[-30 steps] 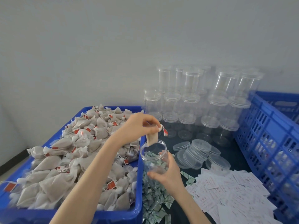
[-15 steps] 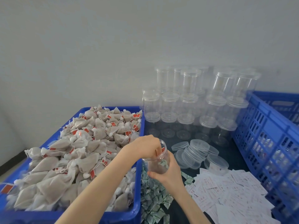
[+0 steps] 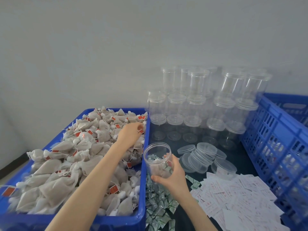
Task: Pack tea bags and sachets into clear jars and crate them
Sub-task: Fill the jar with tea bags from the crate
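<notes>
- While our left hand (image 3: 131, 133) reaches into the blue bin (image 3: 116, 221), its fingertips pinch a tea bag (image 3: 139, 130) at the far right of the tea bag heap (image 3: 70, 164).
- Our right hand (image 3: 171, 175) wraps round the open clear jar (image 3: 157, 157), held just right of the bin above the green sachets (image 3: 158, 204).
- Loose lids (image 3: 202, 155) and white paper slips (image 3: 236, 199) lie further right.
- Stacked empty jars (image 3: 198, 100) stand behind, beside the blue crate (image 3: 280, 140).

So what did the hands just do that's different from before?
The left hand dropped its tea bag into the jar, then reached back into the blue bin and now pinches another bag's string. The right hand kept its grip on the jar.
</notes>
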### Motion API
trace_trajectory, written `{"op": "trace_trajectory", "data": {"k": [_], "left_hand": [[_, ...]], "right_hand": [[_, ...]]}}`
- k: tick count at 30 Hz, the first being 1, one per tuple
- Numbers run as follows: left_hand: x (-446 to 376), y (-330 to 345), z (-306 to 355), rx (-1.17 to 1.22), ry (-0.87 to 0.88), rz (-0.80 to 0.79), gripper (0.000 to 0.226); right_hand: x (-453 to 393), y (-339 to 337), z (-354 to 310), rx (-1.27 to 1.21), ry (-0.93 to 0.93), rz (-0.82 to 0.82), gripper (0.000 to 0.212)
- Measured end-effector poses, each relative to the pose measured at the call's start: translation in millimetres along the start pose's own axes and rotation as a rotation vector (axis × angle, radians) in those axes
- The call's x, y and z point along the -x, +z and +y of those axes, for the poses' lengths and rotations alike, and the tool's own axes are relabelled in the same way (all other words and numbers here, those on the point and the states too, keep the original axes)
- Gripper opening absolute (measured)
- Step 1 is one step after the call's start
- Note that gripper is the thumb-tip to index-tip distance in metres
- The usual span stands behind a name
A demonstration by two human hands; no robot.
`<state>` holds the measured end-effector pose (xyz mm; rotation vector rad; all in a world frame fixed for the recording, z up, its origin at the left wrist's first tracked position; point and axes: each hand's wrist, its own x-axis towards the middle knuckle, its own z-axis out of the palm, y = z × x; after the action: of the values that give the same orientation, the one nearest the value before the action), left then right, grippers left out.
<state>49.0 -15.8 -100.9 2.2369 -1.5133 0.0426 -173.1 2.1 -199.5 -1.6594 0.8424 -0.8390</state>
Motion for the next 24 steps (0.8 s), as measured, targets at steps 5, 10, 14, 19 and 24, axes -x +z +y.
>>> {"op": "trace_trajectory", "data": {"k": [5, 10, 14, 19, 24], "left_hand": [[-1.8, 28.3, -37.8, -0.264, -0.142, -0.189, 0.029], [9.7, 32.1, -44.4, -0.260, -0.205, 0.011, 0.019], [11.7, 14.9, -37.3, -0.171, -0.239, 0.042, 0.016], [16.1, -18.4, -23.5, 0.036, -0.188, 0.208, 0.027], [25.6, -57.9, -0.2, 0.153, -0.039, 0.347, 0.016]], "right_hand": [[1.8, 0.1, 1.4, -0.001, -0.003, 0.014, 0.095], [2.1, -3.4, 3.6, 0.018, -0.008, -0.001, 0.088], [2.4, -5.4, 3.3, 0.017, -0.011, 0.007, 0.097], [2.9, -3.6, 6.1, 0.021, -0.018, -0.016, 0.098], [2.2, 0.9, 4.3, 0.025, -0.026, -0.018, 0.098]]}}
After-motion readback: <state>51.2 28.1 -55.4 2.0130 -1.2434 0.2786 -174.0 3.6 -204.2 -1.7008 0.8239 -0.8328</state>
